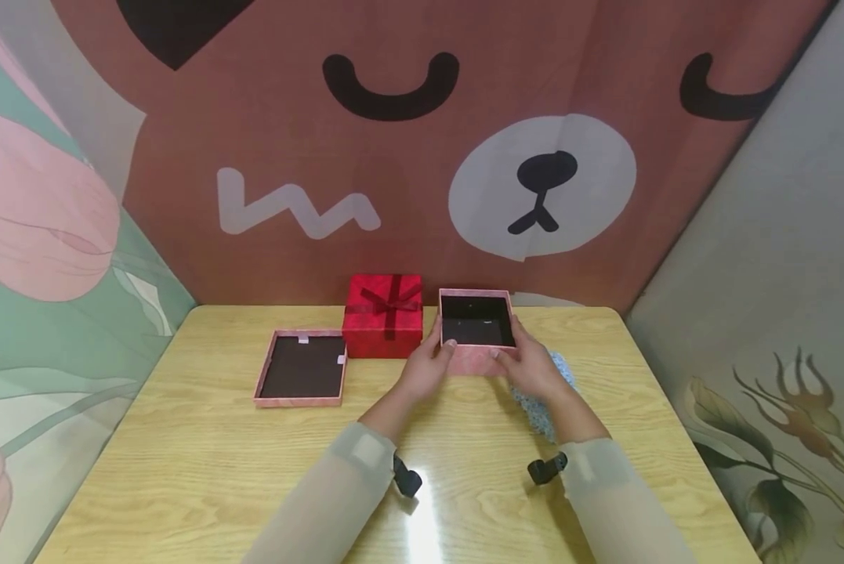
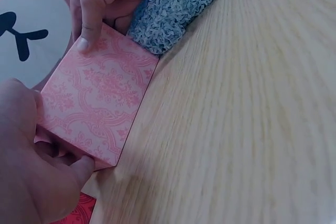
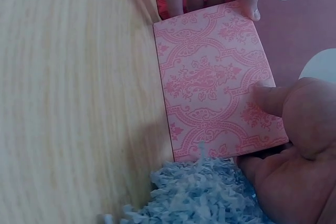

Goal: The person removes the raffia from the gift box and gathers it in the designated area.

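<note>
both hands are on the pink patterned box (image 1: 472, 362), and neither is spread wide. left hand (image 1: 423, 371) grips the 9 o'clock side, thumb up near the front rim and fingers along the side wall. right hand (image 1: 534, 368) grips the 3 o'clock side, thumb on the front wall, fingers round the side.

so the box lies at about 2 o'clock from the left hand and about 10 o'clock from the right, pretty much a tie for nearest. its dark open top faces the head camera, and the front wall's longer edge runs 9 to 3. opening looks squarish, so i wouldn't swear to a long axis there. can't tell if the bottom is touching the wooden table (image 1: 217, 470) either.

blue shredded paper (image 1: 537, 411) is the other thing worth watching: it's at about 5 o'clock from the box, part hidden under the right hand and wrist, so the right hand is way nearer to it than the left. the right wrist view has it right by the box's lower corner.

over at 9 o'clock from the pink box is a red gift box (image 1: 379, 321) with a dark red ribbon bow (image 1: 391, 302). past that, around 8 o'clock, a shallow pink lid (image 1: 302, 374) lies dark inside up, with two small white tabs (image 1: 304, 340).
</note>
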Demonstrator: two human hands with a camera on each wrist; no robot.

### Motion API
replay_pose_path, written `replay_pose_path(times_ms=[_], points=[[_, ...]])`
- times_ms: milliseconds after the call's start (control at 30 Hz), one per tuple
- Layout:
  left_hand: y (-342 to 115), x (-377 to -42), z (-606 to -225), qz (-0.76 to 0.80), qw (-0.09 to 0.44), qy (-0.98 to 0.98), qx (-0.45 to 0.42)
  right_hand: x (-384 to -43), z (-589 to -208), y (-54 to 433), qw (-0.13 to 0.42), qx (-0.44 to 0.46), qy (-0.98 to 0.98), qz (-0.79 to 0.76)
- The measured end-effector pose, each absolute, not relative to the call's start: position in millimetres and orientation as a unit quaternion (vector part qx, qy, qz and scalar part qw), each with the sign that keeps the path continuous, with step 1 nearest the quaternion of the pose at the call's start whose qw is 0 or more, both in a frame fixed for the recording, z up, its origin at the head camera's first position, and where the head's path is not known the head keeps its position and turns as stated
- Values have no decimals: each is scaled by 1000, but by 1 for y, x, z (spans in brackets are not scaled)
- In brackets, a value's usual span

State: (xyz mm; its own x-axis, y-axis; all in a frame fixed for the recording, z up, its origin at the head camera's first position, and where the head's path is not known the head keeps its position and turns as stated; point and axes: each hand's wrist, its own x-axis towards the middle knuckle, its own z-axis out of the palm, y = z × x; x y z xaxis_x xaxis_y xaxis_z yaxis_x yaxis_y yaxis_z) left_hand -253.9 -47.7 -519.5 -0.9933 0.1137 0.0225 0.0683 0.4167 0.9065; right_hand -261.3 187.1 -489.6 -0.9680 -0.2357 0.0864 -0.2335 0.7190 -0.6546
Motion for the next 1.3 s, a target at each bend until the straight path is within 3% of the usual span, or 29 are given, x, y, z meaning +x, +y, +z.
replay_pose_path(times_ms=[500, 1000, 1300], points=[[-33, -273, -517, 546, 27, 837, 34, -282, -485, 187, 38, -102, 926, -363], [-30, -284, -512, 537, 30, 843, 26, -291, -484, 182, 26, -88, 935, -343], [-29, -283, -506, 535, 9, 844, 42, -289, -483, 178, -23, -81, 923, -376]])
